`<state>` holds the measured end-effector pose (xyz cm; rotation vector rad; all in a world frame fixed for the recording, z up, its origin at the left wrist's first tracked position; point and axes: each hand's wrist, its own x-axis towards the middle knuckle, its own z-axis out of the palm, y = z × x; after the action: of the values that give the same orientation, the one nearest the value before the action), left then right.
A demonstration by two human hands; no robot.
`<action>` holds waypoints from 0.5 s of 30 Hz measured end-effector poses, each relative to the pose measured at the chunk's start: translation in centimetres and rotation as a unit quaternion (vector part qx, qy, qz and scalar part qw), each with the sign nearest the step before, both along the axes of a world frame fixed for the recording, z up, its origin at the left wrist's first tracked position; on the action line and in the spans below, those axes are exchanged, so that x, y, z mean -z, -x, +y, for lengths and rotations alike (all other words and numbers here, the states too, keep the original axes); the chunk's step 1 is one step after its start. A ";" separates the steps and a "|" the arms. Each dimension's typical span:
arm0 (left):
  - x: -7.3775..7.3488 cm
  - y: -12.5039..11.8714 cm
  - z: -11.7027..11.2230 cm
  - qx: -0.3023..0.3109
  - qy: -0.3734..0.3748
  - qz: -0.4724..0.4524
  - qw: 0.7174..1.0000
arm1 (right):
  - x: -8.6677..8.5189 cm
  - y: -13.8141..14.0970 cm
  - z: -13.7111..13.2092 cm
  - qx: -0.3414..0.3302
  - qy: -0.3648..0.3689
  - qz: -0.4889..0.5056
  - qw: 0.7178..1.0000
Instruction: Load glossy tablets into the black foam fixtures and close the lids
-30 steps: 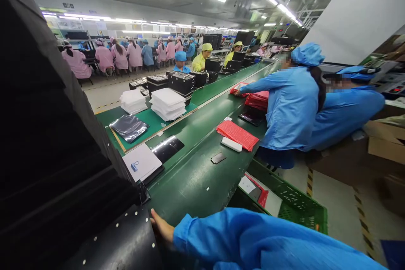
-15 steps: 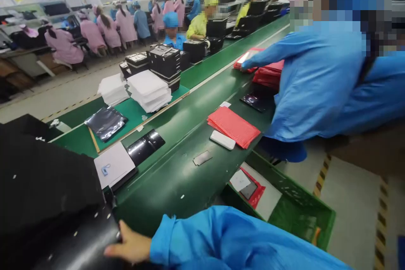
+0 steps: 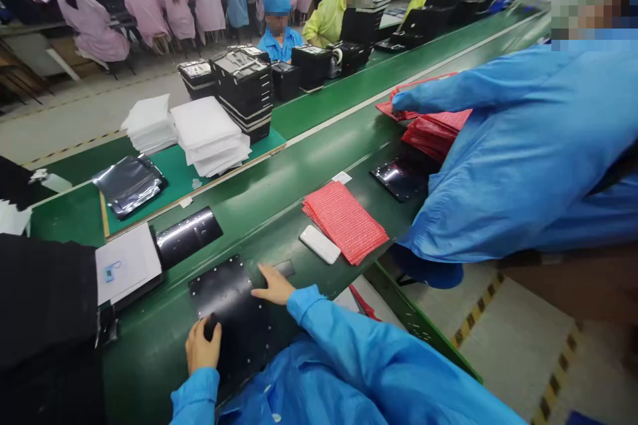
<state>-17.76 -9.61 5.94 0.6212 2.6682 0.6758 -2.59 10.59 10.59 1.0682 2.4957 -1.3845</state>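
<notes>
A flat black panel (image 3: 232, 302) with small white spots along its edges lies on the green conveyor belt in front of me. At its left edge is my left hand (image 3: 202, 345), fingers bent around that edge, with something dark at the fingertips that I cannot make out. My right hand (image 3: 273, 284) rests at the panel's right edge with its fingers apart. Just beyond the right hand lies a small grey flat piece (image 3: 285, 268), partly hidden. A white oblong device (image 3: 319, 244) and red bubble-wrap bags (image 3: 345, 220) lie farther right.
At left stand a dark bulky stack (image 3: 47, 319) and white sheets (image 3: 127, 262) beside a curved black panel (image 3: 189, 237). Across the belt are white stacks (image 3: 207, 129) and black cases (image 3: 244, 89). A co-worker's blue sleeve (image 3: 463, 89) reaches over red bags. A green crate (image 3: 423, 325) sits below.
A black panel now lies on the belt before me. My right hand has moved up and right from the dark stack; my left hand has come into view. The camera has tilted down.
</notes>
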 end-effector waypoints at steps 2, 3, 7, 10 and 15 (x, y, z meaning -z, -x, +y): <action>-0.1 -2.9 1.0 0.072 0.056 0.042 0.995 | -0.2 -2.9 2.5 -0.081 -0.127 -0.041 0.988; -0.3 -4.4 1.7 0.096 0.090 0.039 0.991 | -0.2 -3.9 3.4 -0.122 -0.176 -0.059 0.975; -0.6 -8.4 4.5 0.123 0.193 0.061 0.972 | 0.5 -4.0 4.0 -0.239 -0.268 -0.071 0.931; -0.5 -9.1 5.3 0.119 0.216 0.074 0.966 | 1.0 -2.3 2.2 -0.285 -0.290 -0.085 0.910; -0.3 -9.3 6.2 0.074 0.222 0.045 0.971 | 0.8 -0.6 0.9 -0.357 -0.287 -0.077 0.886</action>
<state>-8.49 -3.40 6.27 0.7226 2.6878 0.0021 -2.04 11.50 9.78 0.1881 2.7793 -0.3517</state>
